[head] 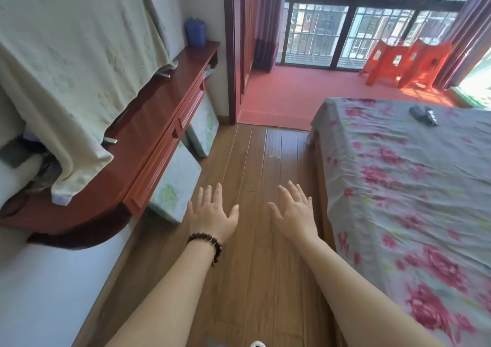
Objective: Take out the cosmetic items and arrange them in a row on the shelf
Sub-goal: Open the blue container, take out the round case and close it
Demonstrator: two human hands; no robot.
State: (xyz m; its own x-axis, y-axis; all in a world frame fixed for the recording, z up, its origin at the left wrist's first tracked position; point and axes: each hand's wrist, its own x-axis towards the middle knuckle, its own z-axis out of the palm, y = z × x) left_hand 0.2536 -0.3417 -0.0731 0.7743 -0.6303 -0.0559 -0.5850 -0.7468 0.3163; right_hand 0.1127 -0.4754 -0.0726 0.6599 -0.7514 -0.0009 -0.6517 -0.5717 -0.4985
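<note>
Both the left hand and the right hand are held out over the wooden floor, fingers spread wide, nothing grasped. The red counter lies to the left, nearer the left hand, running away lengthwise. Cosmetic items cannot be made out; the blue container at its far end may hold them.

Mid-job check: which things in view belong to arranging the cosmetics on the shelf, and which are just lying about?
For the job:
- left hand, open, empty
- right hand, open, empty
- red wooden shelf
- No cosmetic items can be made out.

Lying about:
- pale cloth draped over the shelf
- blue container
- floral bed
- dark objects on the bed
- orange stools
</note>
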